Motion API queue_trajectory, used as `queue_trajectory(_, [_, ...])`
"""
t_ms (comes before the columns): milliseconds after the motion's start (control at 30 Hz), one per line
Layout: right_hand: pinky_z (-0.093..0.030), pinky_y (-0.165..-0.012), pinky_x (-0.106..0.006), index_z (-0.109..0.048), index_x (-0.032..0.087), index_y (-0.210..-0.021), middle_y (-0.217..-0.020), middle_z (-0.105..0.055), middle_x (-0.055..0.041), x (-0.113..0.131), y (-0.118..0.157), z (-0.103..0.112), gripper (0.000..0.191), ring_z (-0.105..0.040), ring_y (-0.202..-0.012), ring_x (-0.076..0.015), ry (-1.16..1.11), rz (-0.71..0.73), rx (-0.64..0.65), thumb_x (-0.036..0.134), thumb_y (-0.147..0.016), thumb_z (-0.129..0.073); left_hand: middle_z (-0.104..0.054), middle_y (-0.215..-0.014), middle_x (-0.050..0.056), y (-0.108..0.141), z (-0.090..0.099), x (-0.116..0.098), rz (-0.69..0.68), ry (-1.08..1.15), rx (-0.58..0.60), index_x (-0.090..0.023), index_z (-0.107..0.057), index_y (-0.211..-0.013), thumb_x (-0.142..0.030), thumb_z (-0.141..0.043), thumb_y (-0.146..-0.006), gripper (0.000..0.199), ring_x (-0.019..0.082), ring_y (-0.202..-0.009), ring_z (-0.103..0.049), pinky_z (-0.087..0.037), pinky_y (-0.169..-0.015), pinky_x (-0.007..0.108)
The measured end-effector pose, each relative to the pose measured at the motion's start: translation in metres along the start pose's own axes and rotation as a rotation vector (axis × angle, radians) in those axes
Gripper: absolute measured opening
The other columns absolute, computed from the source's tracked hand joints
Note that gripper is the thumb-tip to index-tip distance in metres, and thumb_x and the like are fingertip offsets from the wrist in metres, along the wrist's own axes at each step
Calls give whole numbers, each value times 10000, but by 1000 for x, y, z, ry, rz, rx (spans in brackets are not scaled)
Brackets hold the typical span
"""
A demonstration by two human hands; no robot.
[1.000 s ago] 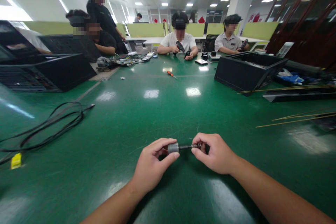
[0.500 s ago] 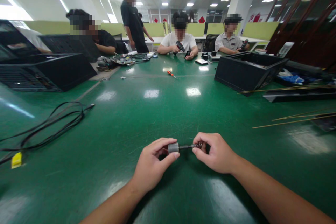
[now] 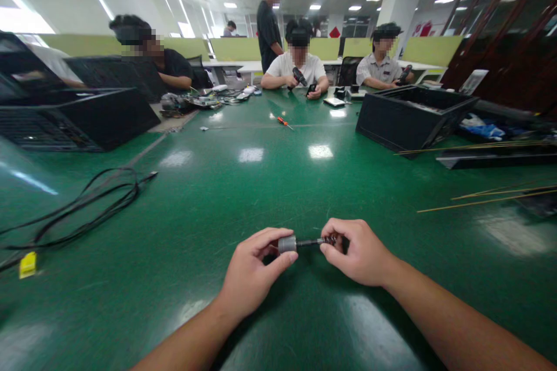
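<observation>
Our right hand (image 3: 357, 254) now sits a touch further right, and the standing person (image 3: 267, 29) is now behind the seated one in white (image 3: 281, 72). Nearest us, over the tabletop (image 3: 243, 197), our left hand (image 3: 255, 275) grips one cylinder (image 3: 286, 244); one shaft (image 3: 308, 242) runs from it to our right hand, which pinches its spiral end. We judge the step to be handling this pair end to end; the next move calls for steady fingers and both parts kept in line. Leftward lie looped cables (image 3: 130, 188), too tangled to count, and one yellow tag (image 3: 28, 265). Farther off we count two black cases (image 3: 385, 122), one orange screwdriver (image 3: 282, 122) and, across from us, two drill-like tools (image 3: 299, 76).
</observation>
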State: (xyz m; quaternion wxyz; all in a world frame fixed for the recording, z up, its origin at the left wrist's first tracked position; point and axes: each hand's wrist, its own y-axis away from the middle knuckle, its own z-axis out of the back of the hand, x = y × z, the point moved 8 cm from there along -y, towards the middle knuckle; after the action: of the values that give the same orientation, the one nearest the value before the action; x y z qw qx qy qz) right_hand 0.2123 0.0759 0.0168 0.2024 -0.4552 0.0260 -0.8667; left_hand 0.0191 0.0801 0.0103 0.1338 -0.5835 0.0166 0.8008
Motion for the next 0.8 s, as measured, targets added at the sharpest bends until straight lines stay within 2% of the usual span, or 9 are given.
queue_trajectory(800, [-420,-593,-244,-635,188,-803,-630,-592,23,-1,-1,3,32,-575,-564,-135,-8,30,8,209,-816,-655,-730,-1021,51,0,0,-1,-30,18,1,-240,-767,-1037,-278,-781,-785,256,195,-890,-717,-581,-801,289])
